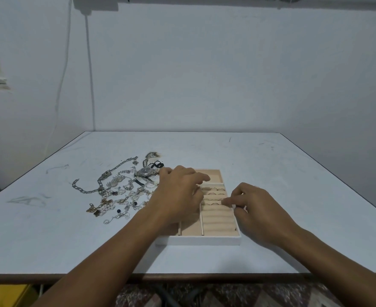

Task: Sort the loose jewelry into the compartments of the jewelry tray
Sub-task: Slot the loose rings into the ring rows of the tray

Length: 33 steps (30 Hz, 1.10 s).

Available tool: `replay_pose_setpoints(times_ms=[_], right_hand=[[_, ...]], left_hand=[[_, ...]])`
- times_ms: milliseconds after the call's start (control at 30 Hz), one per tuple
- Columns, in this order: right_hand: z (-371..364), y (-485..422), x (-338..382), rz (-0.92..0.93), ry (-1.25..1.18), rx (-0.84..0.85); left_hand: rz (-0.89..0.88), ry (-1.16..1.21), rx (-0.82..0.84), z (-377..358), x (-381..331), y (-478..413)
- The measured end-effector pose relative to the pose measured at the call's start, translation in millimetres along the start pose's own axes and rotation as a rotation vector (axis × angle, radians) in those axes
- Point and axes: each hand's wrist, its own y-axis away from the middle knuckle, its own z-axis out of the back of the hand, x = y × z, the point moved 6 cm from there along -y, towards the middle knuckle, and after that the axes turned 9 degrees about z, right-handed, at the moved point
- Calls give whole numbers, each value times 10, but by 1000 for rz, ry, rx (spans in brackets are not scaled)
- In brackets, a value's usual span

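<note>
Hovering over a pink jewelry tray (204,239) w/ white rim, mid-table, are two bare hands. Right hand (256,210): thumb & forefinger meet at the ring rolls (218,218), right compartment; can't tell if they hold anything. Left hand (178,191) curls over tray's left side, grasp unclear. Loose jewelry (116,193) heaped left of tray, incl. a watch (146,172).
</note>
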Motion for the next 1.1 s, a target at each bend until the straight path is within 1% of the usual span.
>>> replay_pose_setpoints(times_ms=[167, 300, 433, 533, 667, 767, 900, 1000, 1100], right_hand=[[22, -11, -106, -26, -96, -22], [229, -72, -386, -135, -172, -102], [361, -81, -692, -250, -159, -100], [400, -62, -828, -292, -127, -87], [352, -44, -891, -293, -72, -2], [278, -54, -915, -298, -39, 45], [216, -93, -953, -296, 14, 61], [242, -144, -995, -302, -23, 24], [234, -172, -1033, -313, -33, 55]], left_hand=[[0, 5, 32, -38, -115, -89], [-34, -18, 84, -163, -303, -244], [-76, -39, 156, -333, -535, -360], [-115, -74, 198, -449, -658, -380], [-149, -114, 235, -563, -734, -363], [-164, -191, 267, -615, -760, -375], [-175, -263, 278, -668, -796, -392], [-203, -321, 258, -665, -828, -389], [-218, -321, 253, -654, -835, -390]])
